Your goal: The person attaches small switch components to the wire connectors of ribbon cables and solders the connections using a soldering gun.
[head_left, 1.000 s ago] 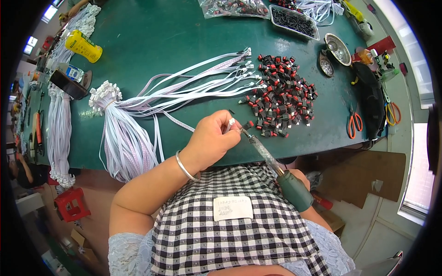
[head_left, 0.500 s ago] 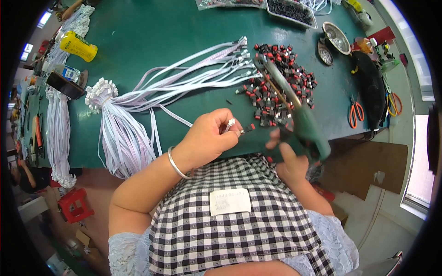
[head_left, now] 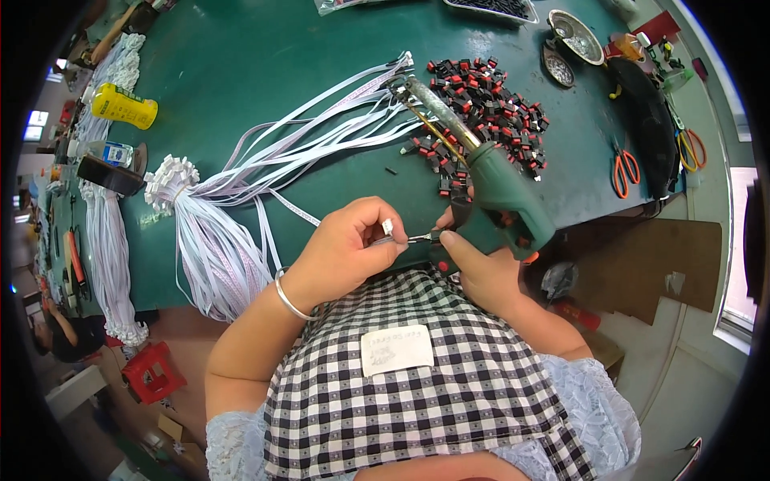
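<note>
Between thumb and fingers, my left hand (head_left: 343, 247) pinches a white flat cable (head_left: 293, 207) by its end. A small white plug (head_left: 388, 228) sticks up from that grip, and thin bare-looking leads point right. My right hand (head_left: 488, 276) is closed, its thumb and a finger pinching a small dark part (head_left: 437, 236) at the ends of the leads. Over this hand lies a green soldering gun (head_left: 493, 180) with a metal barrel and brass-coloured rod. It hides some fingers, so how they grip the gun cannot be made out.
Behind the gun spreads a pile of small black-and-red parts (head_left: 513, 120). A tied bundle of white cables (head_left: 216, 248) lies left, with a yellow bottle (head_left: 124, 107) beyond. Orange-handled scissors (head_left: 624, 172), a metal bowl (head_left: 589, 44) and a tray of black pieces (head_left: 501, 10) are at right and back.
My right hand and the soldering gun have moved left, up to my left hand. The right thumb and finger have closed on the small dark part. My left hand still holds the cable.
</note>
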Action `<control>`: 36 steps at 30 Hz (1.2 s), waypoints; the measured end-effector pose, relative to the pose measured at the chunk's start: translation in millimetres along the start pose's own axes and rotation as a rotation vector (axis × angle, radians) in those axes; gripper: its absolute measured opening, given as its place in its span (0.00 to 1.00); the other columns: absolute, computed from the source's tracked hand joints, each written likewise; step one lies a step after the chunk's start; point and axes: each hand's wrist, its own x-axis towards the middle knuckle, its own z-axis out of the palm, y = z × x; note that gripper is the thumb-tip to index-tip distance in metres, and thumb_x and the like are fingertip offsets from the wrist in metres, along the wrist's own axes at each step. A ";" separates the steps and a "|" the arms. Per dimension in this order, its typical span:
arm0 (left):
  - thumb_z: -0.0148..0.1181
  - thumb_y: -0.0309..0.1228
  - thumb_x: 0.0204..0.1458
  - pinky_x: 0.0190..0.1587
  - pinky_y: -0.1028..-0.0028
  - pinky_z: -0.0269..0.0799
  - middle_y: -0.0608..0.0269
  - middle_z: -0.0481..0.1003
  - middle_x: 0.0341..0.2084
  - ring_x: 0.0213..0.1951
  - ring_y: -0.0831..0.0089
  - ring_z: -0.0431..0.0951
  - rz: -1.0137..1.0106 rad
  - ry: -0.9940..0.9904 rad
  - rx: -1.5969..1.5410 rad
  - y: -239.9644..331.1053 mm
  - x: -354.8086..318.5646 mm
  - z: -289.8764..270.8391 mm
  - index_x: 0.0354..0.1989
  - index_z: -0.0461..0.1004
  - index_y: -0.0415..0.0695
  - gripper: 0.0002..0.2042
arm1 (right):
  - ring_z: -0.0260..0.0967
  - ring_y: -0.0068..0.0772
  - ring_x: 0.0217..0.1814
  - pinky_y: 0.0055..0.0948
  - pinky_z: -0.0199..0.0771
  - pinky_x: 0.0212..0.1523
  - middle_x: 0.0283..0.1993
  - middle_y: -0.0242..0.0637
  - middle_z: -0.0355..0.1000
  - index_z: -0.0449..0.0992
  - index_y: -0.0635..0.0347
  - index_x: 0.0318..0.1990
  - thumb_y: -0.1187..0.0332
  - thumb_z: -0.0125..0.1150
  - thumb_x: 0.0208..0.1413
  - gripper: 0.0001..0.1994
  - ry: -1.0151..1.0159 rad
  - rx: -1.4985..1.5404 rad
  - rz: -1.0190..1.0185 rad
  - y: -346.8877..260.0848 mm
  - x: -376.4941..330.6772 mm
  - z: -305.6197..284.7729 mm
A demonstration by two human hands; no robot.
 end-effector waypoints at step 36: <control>0.64 0.35 0.41 0.43 0.72 0.68 0.52 0.70 0.41 0.40 0.69 0.72 -0.305 -0.375 -0.216 14.6 -120.9 -97.3 0.58 0.53 0.39 0.36 | 0.67 0.37 0.34 0.33 0.66 0.34 0.33 0.34 0.69 0.72 0.54 0.38 0.74 0.56 0.33 0.17 0.099 -1.301 -1.028 19.0 35.6 -87.6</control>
